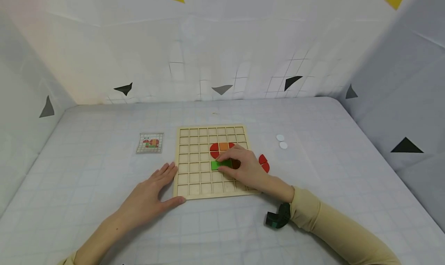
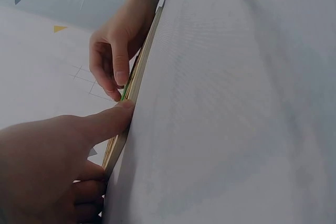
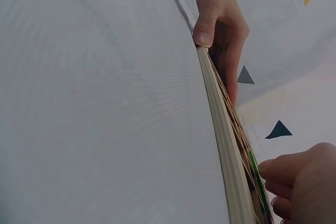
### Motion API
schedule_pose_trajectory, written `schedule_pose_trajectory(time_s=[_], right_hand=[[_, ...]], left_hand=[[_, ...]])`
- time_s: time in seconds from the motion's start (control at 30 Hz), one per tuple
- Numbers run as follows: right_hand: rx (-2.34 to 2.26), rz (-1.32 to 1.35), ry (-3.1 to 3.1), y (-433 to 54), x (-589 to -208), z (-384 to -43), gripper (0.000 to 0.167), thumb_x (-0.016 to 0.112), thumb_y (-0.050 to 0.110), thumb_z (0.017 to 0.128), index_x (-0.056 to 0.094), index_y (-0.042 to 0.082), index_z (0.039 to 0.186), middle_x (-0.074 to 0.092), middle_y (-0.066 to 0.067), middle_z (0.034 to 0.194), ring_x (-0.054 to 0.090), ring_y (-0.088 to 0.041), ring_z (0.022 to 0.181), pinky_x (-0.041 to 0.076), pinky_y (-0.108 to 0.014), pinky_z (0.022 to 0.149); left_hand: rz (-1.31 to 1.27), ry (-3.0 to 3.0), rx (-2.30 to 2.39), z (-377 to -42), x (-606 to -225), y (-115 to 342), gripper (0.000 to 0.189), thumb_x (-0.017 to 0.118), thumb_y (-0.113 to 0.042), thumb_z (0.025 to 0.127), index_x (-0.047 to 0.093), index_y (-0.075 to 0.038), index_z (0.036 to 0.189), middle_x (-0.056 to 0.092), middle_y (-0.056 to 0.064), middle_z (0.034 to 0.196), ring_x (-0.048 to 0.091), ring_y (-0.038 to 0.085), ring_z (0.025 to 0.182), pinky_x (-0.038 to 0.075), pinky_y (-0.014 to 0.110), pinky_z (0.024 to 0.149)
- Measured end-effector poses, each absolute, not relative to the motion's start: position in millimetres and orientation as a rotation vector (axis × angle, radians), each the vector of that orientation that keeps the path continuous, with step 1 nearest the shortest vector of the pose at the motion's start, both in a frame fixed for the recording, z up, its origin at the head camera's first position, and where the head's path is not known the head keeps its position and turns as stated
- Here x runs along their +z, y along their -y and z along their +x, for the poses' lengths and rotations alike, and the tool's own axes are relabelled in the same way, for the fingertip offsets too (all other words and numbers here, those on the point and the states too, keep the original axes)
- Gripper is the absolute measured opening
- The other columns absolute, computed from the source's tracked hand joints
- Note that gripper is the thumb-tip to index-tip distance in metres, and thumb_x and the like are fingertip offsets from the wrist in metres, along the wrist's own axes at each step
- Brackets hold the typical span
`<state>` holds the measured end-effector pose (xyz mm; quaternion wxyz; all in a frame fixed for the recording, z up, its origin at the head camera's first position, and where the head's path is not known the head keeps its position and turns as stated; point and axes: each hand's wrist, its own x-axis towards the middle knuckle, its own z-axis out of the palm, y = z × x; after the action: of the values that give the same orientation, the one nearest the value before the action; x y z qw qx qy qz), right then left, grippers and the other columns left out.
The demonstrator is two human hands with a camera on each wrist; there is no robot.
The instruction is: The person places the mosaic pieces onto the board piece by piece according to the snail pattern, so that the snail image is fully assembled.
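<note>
A wooden grid board [image 1: 194, 180] lies flat on the table. My left hand [image 1: 149, 195] rests at its left side, thumb on the near left corner and fingers spread along the edge. In the left wrist view, the thumb [image 2: 113, 121] presses the board's rim. Over the board's middle, my right hand [image 1: 247, 168] pinches a green square tile [image 1: 215, 165] between thumb and index finger. More green shows under the fingers, with a dark piece [image 1: 236, 164] partly hidden beside it. Red quarter-round tiles [image 1: 214, 146] and an orange square tile [image 1: 224, 146] sit farther back in the grid.
Right of the board lie loose red pieces [image 1: 264, 165] and two white discs [image 1: 280, 138]. A small pattern card [image 1: 150, 143] lies to its left. A dark wrist device [image 1: 278, 218] is by the right sleeve. White sheets with dark and yellow triangles surround the table.
</note>
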<state>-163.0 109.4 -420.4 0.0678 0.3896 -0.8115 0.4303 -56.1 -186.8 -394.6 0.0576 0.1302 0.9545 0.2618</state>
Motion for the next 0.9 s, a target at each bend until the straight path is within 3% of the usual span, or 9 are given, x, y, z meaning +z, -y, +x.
schedule_pose_trajectory(time_s=[0.33, 0.53, 0.67, 0.77, 0.9], right_hand=[[1.435, 1.122, 2.363, -115, -401, -162, 0.016, 0.079, 0.008, 0.085, 0.076, 0.01, 0.1, 0.075, -0.004, 0.098, 0.062, -0.022, 0.089, 0.052, -0.04, 0.076], [1.415, 1.035, 2.42, -131, -393, -164, 0.019, 0.078, -0.001, 0.084, 0.075, 0.005, 0.102, 0.075, -0.008, 0.101, 0.064, -0.021, 0.099, 0.05, -0.034, 0.091], [1.41, 0.958, 2.501, -147, -379, -157, 0.02, 0.075, -0.003, 0.085, 0.074, 0.002, 0.104, 0.073, -0.013, 0.104, 0.061, -0.028, 0.099, 0.05, -0.035, 0.073], [1.373, 0.911, 2.548, -161, -378, -158, 0.019, 0.075, 0.001, 0.087, 0.075, 0.007, 0.106, 0.073, -0.008, 0.105, 0.061, -0.025, 0.098, 0.048, -0.037, 0.068], [1.318, 0.864, 2.591, -185, -390, -167, 0.021, 0.074, 0.006, 0.089, 0.075, 0.014, 0.108, 0.073, 0.0, 0.106, 0.062, -0.017, 0.101, 0.048, -0.037, 0.086]], left_hand=[[0.392, -2.889, 0.794, -57, -396, 187, 0.094, 0.07, -0.062, 0.083, 0.037, -0.012, 0.155, 0.033, 0.003, 0.162, 0.029, 0.033, 0.15, 0.035, 0.061, 0.111], [0.388, -2.885, 0.796, -57, -396, 187, 0.093, 0.072, -0.059, 0.083, 0.037, -0.011, 0.155, 0.033, 0.004, 0.162, 0.029, 0.033, 0.15, 0.035, 0.061, 0.112], [0.385, -2.888, 0.784, -56, -395, 187, 0.093, 0.073, -0.057, 0.083, 0.038, -0.01, 0.154, 0.033, 0.005, 0.161, 0.03, 0.033, 0.149, 0.035, 0.061, 0.111], [0.383, -2.894, 0.775, -56, -395, 187, 0.092, 0.073, -0.057, 0.083, 0.038, -0.011, 0.154, 0.034, 0.004, 0.161, 0.031, 0.032, 0.149, 0.036, 0.061, 0.111], [0.384, -2.893, 0.779, -57, -395, 187, 0.093, 0.073, -0.058, 0.083, 0.038, -0.011, 0.155, 0.034, 0.004, 0.161, 0.03, 0.032, 0.149, 0.036, 0.061, 0.111]])
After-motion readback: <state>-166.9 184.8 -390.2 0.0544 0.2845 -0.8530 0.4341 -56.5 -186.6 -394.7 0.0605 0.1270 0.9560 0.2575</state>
